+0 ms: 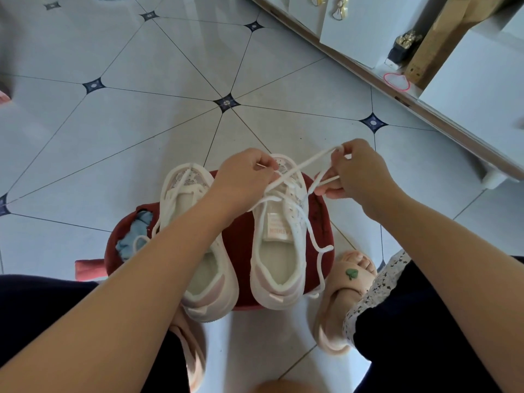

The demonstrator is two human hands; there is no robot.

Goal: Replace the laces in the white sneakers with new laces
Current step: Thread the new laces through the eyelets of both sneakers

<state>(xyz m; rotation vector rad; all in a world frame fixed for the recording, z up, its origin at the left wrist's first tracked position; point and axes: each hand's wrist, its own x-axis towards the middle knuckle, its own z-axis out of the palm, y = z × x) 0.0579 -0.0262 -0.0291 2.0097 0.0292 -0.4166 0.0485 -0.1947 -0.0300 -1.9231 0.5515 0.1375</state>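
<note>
Both white sneakers sit side by side on a dark red stool (238, 251) between my knees, toes pointing far, heels near me; the raised seat brings the eyelets up to my reach. I am working on the right sneaker (279, 231). My left hand (243, 180) hovers over its toe end, fingers (269, 165) pinched shut on the white lace (306, 163) where it leaves the far eyelets, probably to keep tension there. My right hand (357, 174) is raised to the far right of the shoe, fingers clenched on the same lace, one strand drawn taut and slanting up from the eyelets, a loop bunched under the thumb. The free tail (320, 251) trails down the right side of the shoe and off the stool edge near my sandalled foot (348, 282) on the tiled floor (170, 80). Whether this lace is old or new I cannot tell. The left sneaker (198, 236) lies partly under my left forearm; its lace hangs loose off the left side, near a pale blue cloth (136, 236) on the stool. Judgement: mid-task, threading or unthreading at the toe end of the right shoe, with the left shoe left waiting.
</note>
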